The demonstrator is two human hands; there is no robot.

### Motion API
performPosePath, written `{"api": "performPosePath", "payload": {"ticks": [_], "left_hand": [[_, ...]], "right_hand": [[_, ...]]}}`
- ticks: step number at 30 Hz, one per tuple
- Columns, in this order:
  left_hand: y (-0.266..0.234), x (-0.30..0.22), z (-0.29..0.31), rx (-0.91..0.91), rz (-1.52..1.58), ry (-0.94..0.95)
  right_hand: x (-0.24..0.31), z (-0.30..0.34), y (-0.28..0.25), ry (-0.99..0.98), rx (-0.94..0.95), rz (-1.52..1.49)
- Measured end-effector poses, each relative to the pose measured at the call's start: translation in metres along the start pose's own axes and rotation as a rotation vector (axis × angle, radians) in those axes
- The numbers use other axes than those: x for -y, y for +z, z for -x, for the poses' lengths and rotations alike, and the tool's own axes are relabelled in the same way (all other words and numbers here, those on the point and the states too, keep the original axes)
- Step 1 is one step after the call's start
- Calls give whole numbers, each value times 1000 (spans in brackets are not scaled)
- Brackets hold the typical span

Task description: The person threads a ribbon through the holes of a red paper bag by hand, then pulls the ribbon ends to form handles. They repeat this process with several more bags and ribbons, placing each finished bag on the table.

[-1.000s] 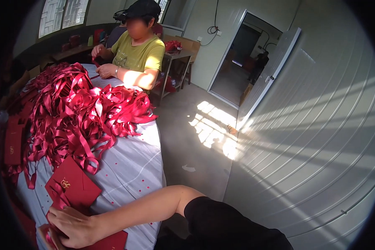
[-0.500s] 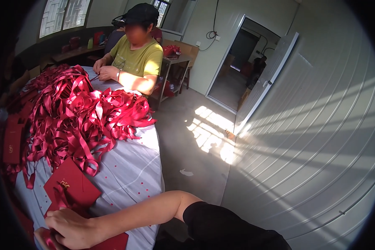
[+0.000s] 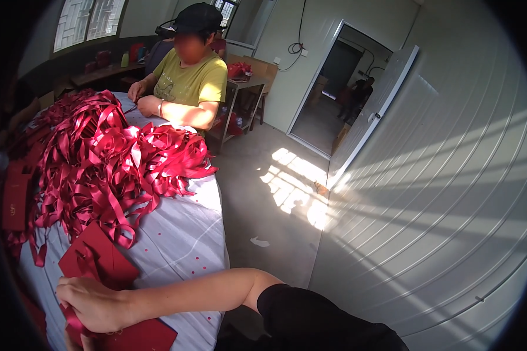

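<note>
My right hand (image 3: 96,304) is closed on a dark red satin ribbon (image 3: 88,264) above the table's near left part. Just below it, fingertips of my left hand (image 3: 75,341) show at the lower edge, pinching the same ribbon; the rest of that hand lies out of the picture. A flat red paper piece (image 3: 122,266), a card or flat bag, lies beyond my right hand with the ribbon running over it. Another red paper piece (image 3: 155,336) lies under my right wrist, partly covered, with a bit of gold print showing.
A large heap of red ribbons (image 3: 111,152) covers the far left of the white cloth-covered table (image 3: 187,234). Upright red boxes or bags (image 3: 16,202) stand at the left rim. Across the table, a person in a yellow-green shirt (image 3: 184,82) handles something thin. An open door (image 3: 372,117) is at right.
My right hand has risen slightly and turned, drawing the ribbon upward from my left fingers. More of the near red paper piece shows. The person opposite has moved their hands a little.
</note>
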State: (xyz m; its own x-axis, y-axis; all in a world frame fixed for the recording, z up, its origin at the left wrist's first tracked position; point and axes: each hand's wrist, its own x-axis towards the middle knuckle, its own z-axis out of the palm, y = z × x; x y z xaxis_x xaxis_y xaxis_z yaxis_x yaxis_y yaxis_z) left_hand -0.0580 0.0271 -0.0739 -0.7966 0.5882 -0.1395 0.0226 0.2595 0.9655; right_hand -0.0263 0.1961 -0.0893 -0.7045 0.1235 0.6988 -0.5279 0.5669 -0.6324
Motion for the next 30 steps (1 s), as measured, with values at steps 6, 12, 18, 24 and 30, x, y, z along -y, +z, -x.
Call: {"api": "performPosePath", "payload": {"ticks": [6,12,18,24,30], "left_hand": [[-6,13,-9,112,140,151],[2,-9,-1,97,151,130],[1,-4,1,126,153,64],[7,-19,6,168,262,-63],[7,-25,1,204,334,-119]], "right_hand": [[3,-1,-4,-55,3,-60],[-23,-2,-3,214,110,-126],[-11,-9,-10,408,137,-154],[24,-19,-43,758,309,-312],[-33,-4,-26,368,123,117]]}}
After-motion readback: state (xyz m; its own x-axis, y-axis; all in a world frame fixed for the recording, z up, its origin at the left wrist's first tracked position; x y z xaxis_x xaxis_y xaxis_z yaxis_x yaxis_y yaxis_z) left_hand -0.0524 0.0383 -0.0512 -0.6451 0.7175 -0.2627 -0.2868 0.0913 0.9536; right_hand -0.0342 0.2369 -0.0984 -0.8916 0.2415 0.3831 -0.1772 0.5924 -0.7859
